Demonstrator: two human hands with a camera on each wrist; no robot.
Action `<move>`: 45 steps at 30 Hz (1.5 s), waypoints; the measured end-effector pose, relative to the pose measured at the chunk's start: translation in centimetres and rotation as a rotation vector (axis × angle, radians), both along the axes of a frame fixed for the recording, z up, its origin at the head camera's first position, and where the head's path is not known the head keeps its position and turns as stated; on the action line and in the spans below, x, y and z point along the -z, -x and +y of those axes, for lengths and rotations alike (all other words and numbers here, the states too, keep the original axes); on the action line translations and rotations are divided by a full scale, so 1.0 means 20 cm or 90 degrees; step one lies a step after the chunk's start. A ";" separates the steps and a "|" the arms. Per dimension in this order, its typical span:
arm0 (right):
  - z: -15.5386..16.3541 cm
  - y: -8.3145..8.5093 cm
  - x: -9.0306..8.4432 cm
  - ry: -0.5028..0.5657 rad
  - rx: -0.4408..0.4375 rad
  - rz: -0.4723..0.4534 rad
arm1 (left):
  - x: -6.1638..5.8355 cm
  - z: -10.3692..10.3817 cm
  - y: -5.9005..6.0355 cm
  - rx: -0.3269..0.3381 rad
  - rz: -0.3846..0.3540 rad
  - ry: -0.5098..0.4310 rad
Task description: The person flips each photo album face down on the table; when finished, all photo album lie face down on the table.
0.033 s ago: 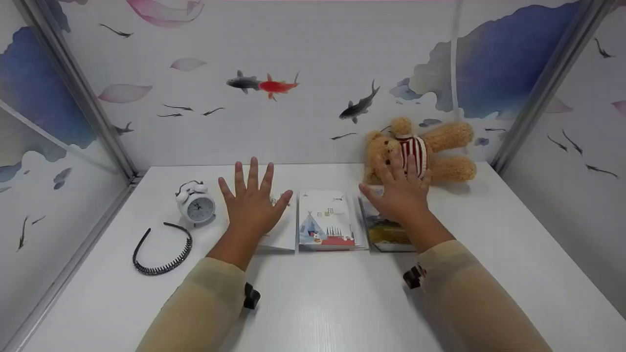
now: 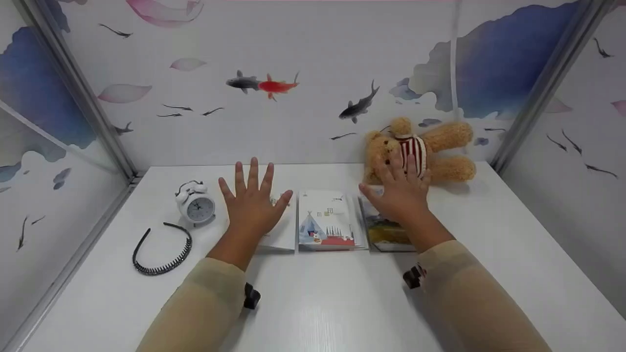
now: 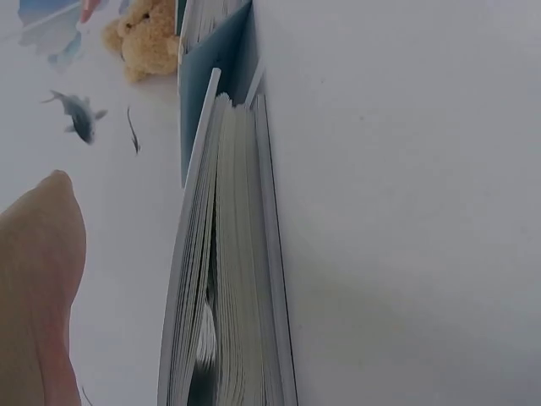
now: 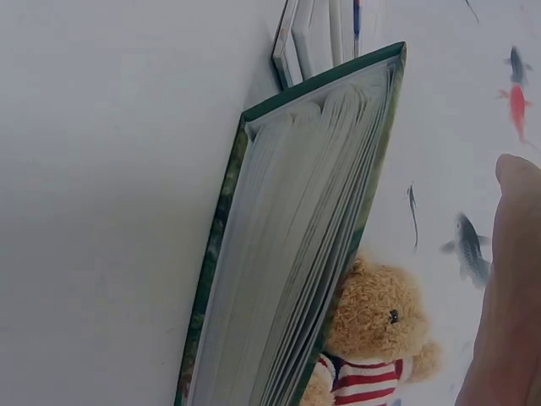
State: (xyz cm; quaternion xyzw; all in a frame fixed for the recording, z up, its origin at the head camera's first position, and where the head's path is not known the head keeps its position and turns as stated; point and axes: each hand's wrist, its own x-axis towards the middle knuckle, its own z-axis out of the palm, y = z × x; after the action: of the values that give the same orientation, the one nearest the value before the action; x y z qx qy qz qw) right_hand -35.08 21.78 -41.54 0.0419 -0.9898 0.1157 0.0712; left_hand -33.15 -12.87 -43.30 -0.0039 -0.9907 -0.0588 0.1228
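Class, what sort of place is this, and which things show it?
Probably a panelled booth for tabletop work, judging by a smooth white table, white fish-printed wall panels round three sides of it, and straight grey metal corner posts where the panels meet.

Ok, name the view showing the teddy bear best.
Head view: most of the teddy bear shows, both legs included, though the right hand overlaps it. Right wrist: its head and striped top, partly behind a book; left wrist: a small cut-off part.

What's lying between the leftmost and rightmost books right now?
The book with the tent cover lies between the leftmost book and the rightmost book; the head view shows it.
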 end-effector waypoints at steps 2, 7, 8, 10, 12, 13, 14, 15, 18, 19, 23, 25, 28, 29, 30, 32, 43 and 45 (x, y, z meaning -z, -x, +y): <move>0.00 0.00 0.00 0.006 0.000 -0.002 | 0.00 0.00 0.00 0.001 0.001 -0.002; 0.00 -0.01 -0.01 0.004 0.001 -0.008 | 0.01 0.01 -0.01 0.004 -0.002 -0.014; 0.00 -0.01 -0.01 0.002 0.001 -0.007 | 0.01 0.01 -0.01 0.005 -0.003 -0.017; 0.01 -0.01 -0.01 -0.004 0.001 -0.004 | 0.01 0.01 -0.01 0.006 -0.005 -0.021; 0.01 -0.01 -0.01 -0.002 0.001 -0.001 | 0.00 0.01 -0.02 0.007 -0.005 -0.024; 0.02 -0.01 -0.01 0.000 0.002 0.000 | 0.00 0.02 -0.02 0.008 -0.005 -0.026; 0.02 -0.01 -0.01 0.005 0.002 0.001 | 0.00 0.02 -0.02 0.009 -0.005 -0.027; 0.03 -0.01 -0.01 0.010 0.002 0.001 | 0.00 0.03 -0.03 0.010 -0.007 -0.029; 0.05 -0.02 -0.01 0.026 0.001 -0.005 | 0.00 0.05 -0.03 0.011 -0.009 -0.030; 0.05 -0.03 -0.02 0.034 -0.001 -0.008 | 0.00 0.06 -0.03 0.013 -0.009 -0.032; 0.09 -0.04 -0.03 0.067 -0.007 -0.023 | 0.00 0.11 -0.04 0.018 -0.015 -0.041; 0.11 -0.05 -0.05 0.085 -0.016 -0.029 | -0.01 0.14 -0.04 0.023 -0.020 -0.048; 0.15 -0.07 -0.06 0.102 -0.021 -0.045 | -0.01 0.20 -0.05 0.033 -0.029 -0.061; 0.17 -0.08 -0.06 0.109 -0.023 -0.051 | -0.01 0.22 -0.06 0.038 -0.031 -0.063; 0.19 -0.08 -0.06 0.117 -0.022 -0.058 | -0.01 0.24 -0.06 0.042 -0.035 -0.066; 0.22 -0.10 -0.06 0.131 -0.018 -0.070 | -0.01 0.28 -0.07 0.052 -0.040 -0.074; 0.38 -0.10 -0.04 0.180 -0.021 -0.160 | -0.01 0.51 -0.15 0.151 -0.095 -0.230; 0.41 -0.11 -0.03 0.196 -0.012 -0.181 | -0.01 0.55 -0.16 0.176 -0.099 -0.268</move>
State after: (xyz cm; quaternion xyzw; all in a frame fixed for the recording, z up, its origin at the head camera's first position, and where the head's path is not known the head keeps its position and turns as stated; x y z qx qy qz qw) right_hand -32.95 30.05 -40.86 0.0231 -0.9600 0.2713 -0.0647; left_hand -29.95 -1.89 -43.03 -0.1093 -0.9531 -0.2802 0.0348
